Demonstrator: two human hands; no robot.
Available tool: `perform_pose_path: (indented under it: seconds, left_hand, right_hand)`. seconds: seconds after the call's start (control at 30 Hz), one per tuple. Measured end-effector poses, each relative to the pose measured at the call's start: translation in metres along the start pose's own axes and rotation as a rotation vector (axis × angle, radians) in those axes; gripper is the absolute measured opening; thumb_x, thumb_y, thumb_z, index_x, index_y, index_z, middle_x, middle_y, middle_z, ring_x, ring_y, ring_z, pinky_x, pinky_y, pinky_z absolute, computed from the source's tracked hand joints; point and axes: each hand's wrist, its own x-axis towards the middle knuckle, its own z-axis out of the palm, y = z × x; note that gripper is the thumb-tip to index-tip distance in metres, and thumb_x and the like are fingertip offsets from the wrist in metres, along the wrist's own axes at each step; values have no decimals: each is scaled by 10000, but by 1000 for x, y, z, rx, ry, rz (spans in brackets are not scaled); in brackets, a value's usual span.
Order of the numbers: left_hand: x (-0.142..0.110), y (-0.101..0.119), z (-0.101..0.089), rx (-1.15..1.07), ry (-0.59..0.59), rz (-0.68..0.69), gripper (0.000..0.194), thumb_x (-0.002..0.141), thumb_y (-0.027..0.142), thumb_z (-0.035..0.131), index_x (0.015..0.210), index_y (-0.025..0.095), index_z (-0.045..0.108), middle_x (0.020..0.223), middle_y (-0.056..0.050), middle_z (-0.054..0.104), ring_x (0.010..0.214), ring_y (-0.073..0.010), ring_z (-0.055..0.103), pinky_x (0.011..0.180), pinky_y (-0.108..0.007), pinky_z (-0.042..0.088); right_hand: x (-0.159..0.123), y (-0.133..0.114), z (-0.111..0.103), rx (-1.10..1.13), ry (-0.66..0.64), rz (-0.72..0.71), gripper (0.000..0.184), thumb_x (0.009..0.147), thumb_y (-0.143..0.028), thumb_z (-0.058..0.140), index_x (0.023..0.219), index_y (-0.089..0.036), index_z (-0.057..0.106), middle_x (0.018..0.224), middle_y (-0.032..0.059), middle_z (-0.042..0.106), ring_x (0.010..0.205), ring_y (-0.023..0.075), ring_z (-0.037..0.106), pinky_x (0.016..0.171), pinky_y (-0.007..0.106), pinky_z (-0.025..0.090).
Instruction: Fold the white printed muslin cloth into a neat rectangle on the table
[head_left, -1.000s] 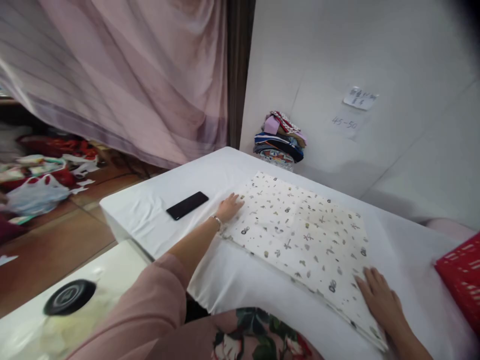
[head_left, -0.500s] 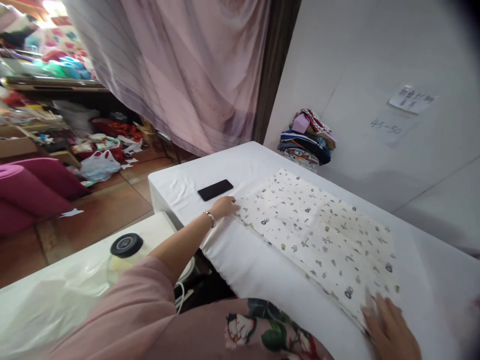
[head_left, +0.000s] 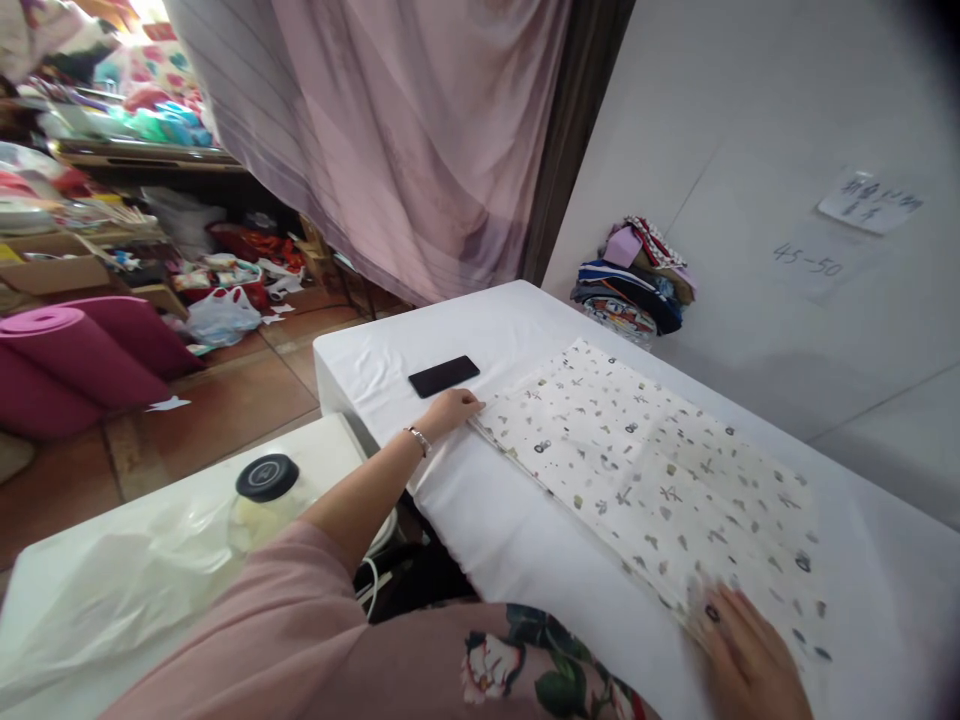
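A folded white cloth (head_left: 600, 455) with a small grey and olive print lies flat on the white-covered table. At its near left corner, my left hand (head_left: 454, 407) has its fingers pressed together on the fabric. My right hand (head_left: 754, 650) rests palm down over the cloth's near right part, close to the folded edge. Its fingers are stretched out, somewhat smeared by motion, and do not grip. Just beyond my left hand lies a black phone (head_left: 444, 376).
The white table (head_left: 517, 530) meets a pale wall on the right. Folded fabrics (head_left: 631, 280) are stacked at its far edge. To the left, a jar with a black lid (head_left: 267, 477) and a plastic bag (head_left: 142, 590) sit on a white side surface. A pink curtain (head_left: 420, 140) hangs behind.
My right hand has slid left along the cloth's near edge, uncovering its right corner area. My left hand stays at the left corner. The view has shifted slightly.
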Motion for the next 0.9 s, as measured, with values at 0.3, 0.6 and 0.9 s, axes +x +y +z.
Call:
perform_pose_path:
  seconds: [0.3, 0.6, 0.9]
  left_hand:
    - [3, 3, 7, 74, 33, -43, 211, 687, 383, 616, 724, 175, 625, 719, -37, 634, 679, -167, 563, 576, -241, 372]
    - [0, 4, 0, 68, 1, -44, 234, 724, 400, 575, 735, 175, 636, 697, -21, 633, 660, -147, 561, 563, -225, 371]
    - [1, 5, -5, 114, -74, -87, 290, 743, 431, 528, 668, 173, 637, 653, -28, 623, 637, -154, 553, 569, -235, 370]
  right_hand:
    - [101, -141, -11, 246, 206, -476, 281, 880, -272, 452, 1091, -198, 622, 1118, 88, 628, 1065, 232, 552, 910, 408, 461]
    - [145, -192, -6, 286, 112, -394, 257, 872, -227, 462, 1077, -177, 609, 925, 90, 601, 871, 219, 543, 776, 360, 459]
    - [153, -191, 5, 373, 129, -325, 238, 899, -238, 422, 983, -175, 635, 850, 67, 593, 808, 195, 537, 731, 323, 455]
